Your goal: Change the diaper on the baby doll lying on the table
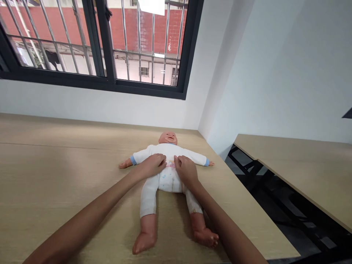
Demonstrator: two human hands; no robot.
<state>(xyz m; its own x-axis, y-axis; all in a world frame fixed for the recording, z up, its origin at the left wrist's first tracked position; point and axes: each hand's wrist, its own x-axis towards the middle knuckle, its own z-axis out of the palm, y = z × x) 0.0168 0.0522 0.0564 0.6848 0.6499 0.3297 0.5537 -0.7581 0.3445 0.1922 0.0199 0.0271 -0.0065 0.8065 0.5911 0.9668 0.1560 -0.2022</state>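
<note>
A baby doll point(167, 138) lies face-up on a wooden counter point(55, 190), arms spread, in a white bodysuit point(167, 151). Your left hand point(150, 165) and right hand point(186, 170) sit close together at its pink waistband point(170, 165), whether pinching cannot be told; even, gentle pressure from both suits the work.

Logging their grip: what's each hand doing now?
Left hand: curled on the baby doll's white top, grip unclear.
Right hand: curled on its hem, grip unclear.
</note>
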